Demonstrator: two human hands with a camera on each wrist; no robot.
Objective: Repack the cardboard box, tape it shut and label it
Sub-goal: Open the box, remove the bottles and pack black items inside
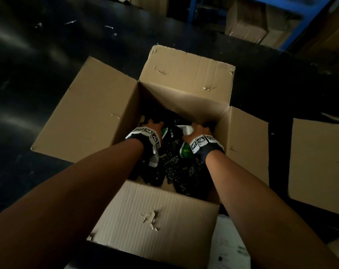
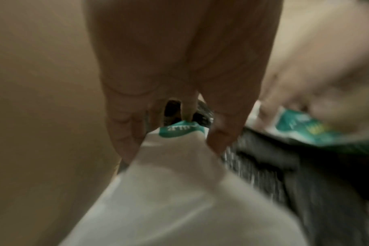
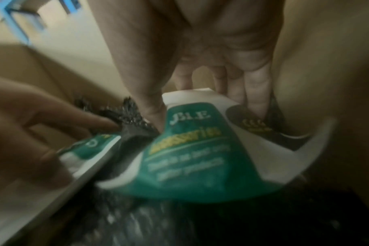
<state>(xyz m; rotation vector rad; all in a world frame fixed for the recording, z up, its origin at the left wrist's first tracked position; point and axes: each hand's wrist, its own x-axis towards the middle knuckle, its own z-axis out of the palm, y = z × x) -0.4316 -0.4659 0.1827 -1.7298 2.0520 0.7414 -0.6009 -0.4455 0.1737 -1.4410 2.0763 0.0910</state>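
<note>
An open cardboard box [image 1: 91, 109] stands with all its flaps spread out. Inside lie several packs of black glittery goods [image 1: 170, 164] with white and green header cards. Both my hands reach down into the box. My left hand [image 1: 154, 125] pinches the white header card [image 2: 179, 166] of one pack between thumb and fingers [image 2: 124, 136], close to the box's left wall. My right hand [image 1: 200, 129] holds another pack by its green and white card [image 3: 192, 149], thumb on the front, fingers behind it. The left wrist view is blurred.
A second cardboard box [image 1: 318, 166] stands to the right. The dark work surface [image 1: 38, 65] stretches left and behind. A white printed sheet [image 1: 229, 247] lies near the front right corner. More cartons [image 1: 248, 22] sit on a blue rack at the back.
</note>
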